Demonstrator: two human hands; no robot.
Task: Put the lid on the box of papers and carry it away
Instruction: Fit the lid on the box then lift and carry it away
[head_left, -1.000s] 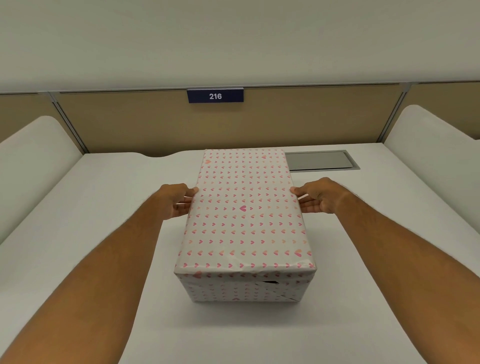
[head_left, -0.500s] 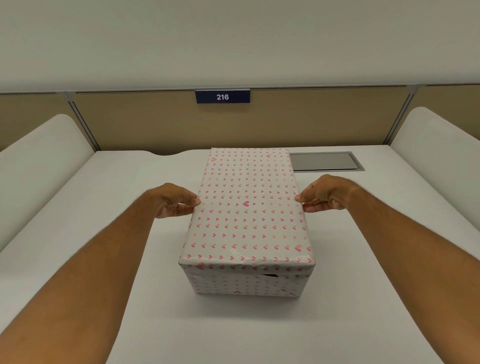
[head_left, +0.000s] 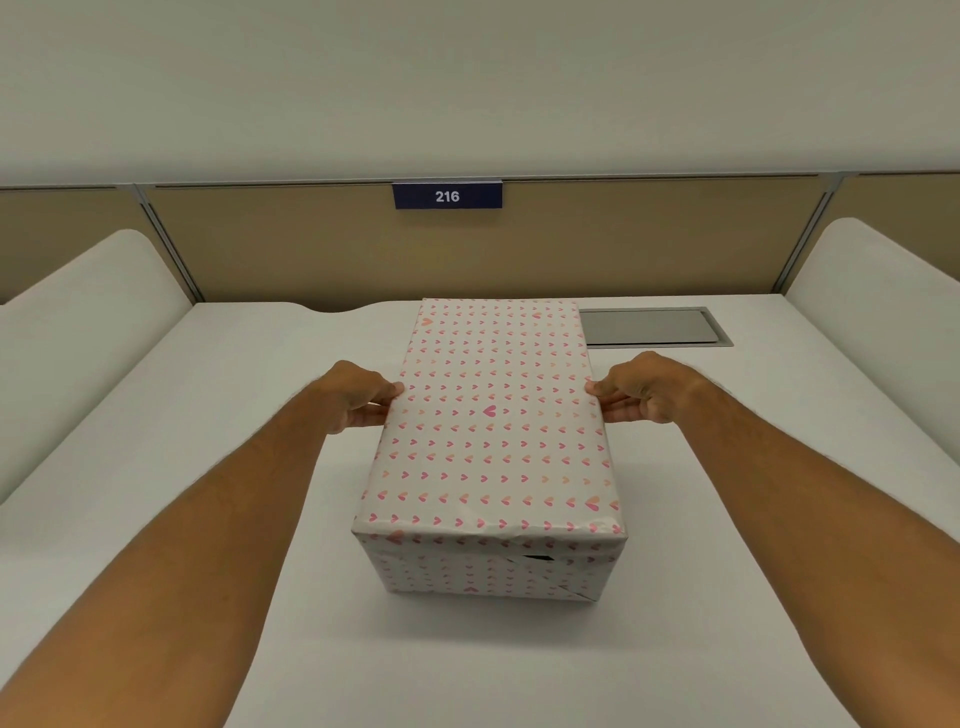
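Head view: around the box (head_left: 493, 571) the white table (head_left: 208, 467) is bare, with only a grey recessed panel (head_left: 654, 326) at about one o'clock from the box, its left end just beside the lid's far right corner. At twelve o'clock a tan partition (head_left: 311, 249) carries a dark blue "216" sign (head_left: 447, 196), and white rounded dividers stand at nine and three o'clock. The box rests at the table's middle, wrapped in white paper with pink hearts, the lid (head_left: 493, 415) seated on top so its contents cannot be seen; a small tear shows dark on the near face. At nine o'clock the left hand (head_left: 358, 397) grips the lid's edge, thumb on top; at three o'clock the right hand (head_left: 636, 387) grips likewise.
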